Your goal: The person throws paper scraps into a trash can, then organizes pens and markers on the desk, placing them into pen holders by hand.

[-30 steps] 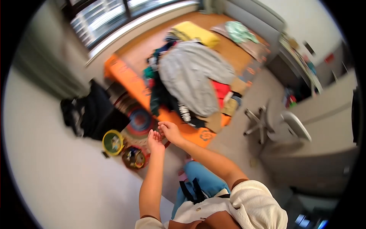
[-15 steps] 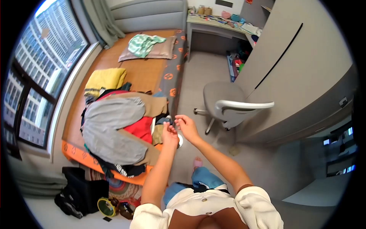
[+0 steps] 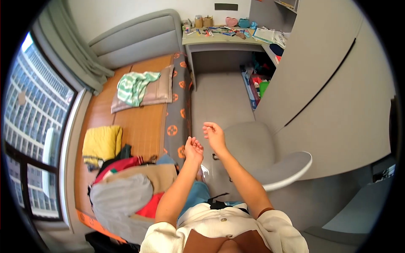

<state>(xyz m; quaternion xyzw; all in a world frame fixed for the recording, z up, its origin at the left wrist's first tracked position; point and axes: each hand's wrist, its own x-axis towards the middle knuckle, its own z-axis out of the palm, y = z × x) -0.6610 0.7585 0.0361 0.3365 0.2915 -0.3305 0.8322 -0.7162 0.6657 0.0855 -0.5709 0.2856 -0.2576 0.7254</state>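
My left hand (image 3: 194, 151) is raised in front of me, palm up, its fingers loosely bent and apart with nothing in them. Just to the right and slightly higher, my right hand (image 3: 214, 135) is also empty, its fingers half curled but not closed. The two hands do not touch each other. Below and left of them, a heap of clothes lies on the bed, with a grey garment (image 3: 120, 198) on top, a tan one (image 3: 162, 173) beside it and a red one (image 3: 151, 205) partly covered. A folded yellow quilt (image 3: 102, 144) lies behind the heap.
A green-and-white cloth (image 3: 135, 86) lies on a pillow (image 3: 166, 84) on the bed (image 3: 143, 126). To the right stand a swivel chair (image 3: 249, 145) and a tall wardrobe (image 3: 325, 92). A desk (image 3: 219, 41) with pens and papers is ahead; a window (image 3: 38, 122) is at left.
My view has shifted forward toward the desk, and the clothes heap now sits lower in view. The chair is closer. Both hands stay raised and empty.
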